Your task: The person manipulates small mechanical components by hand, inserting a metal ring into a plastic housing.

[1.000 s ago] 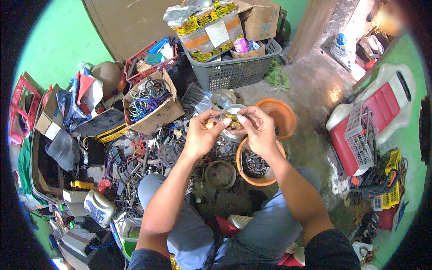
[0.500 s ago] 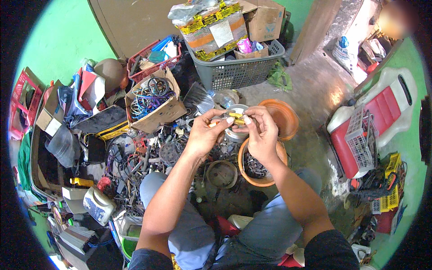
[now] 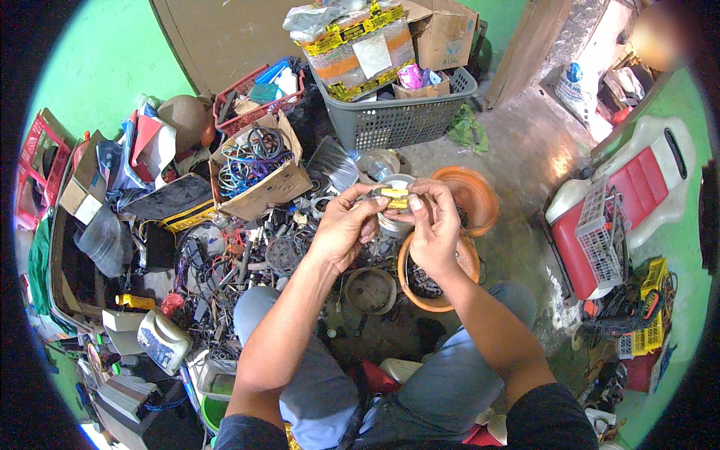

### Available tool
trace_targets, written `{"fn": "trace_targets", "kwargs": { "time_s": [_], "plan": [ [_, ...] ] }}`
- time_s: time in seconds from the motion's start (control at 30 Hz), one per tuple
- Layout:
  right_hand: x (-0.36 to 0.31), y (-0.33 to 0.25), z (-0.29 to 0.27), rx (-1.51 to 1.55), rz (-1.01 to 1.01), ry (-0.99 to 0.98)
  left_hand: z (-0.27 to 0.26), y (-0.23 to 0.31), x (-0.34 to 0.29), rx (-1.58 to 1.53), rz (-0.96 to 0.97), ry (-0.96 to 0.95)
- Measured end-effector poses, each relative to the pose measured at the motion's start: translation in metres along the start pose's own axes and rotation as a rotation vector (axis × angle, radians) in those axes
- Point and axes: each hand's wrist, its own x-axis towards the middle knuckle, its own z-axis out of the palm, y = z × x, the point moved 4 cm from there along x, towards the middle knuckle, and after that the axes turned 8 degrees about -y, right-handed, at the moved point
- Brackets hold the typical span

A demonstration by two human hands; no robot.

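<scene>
My left hand and my right hand are raised in front of me, fingers pinched toward each other. Between the fingertips is a small yellow and dark part, which both hands grip. Its exact kind is too small to make out. Just below and behind the hands is a white tub, partly covered by them. An orange-brown basin holding small dark scraps stands under my right hand. To its left is a round, dull metal pan.
A heap of cables and loose parts spreads over the floor to the left. Behind it stand a cardboard box of wires and a grey plastic basket. Another orange basin lies beyond my right hand; a red and white seat stands right.
The yellow part has turned slightly between my fingers and shows more of its bright side. An orange bit near my left thumb no longer shows. My arms have hardly moved.
</scene>
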Motion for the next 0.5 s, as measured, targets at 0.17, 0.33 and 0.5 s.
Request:
{"fn": "trace_targets", "kwargs": {
  "time_s": [0.17, 0.33, 0.5],
  "plan": [
    [-0.001, 0.000, 0.000, 0.082, 0.079, 0.036, -0.001, -0.002, 0.001, -0.074, -0.005, -0.038],
    [0.006, -0.006, -0.009, 0.231, 0.156, 0.099, -0.022, 0.000, 0.003, -0.140, 0.000, 0.037],
    [0.006, -0.026, -0.020, -0.010, 0.016, -0.022, -0.024, 0.008, 0.004, -0.057, 0.031, 0.040]
  ]
}}
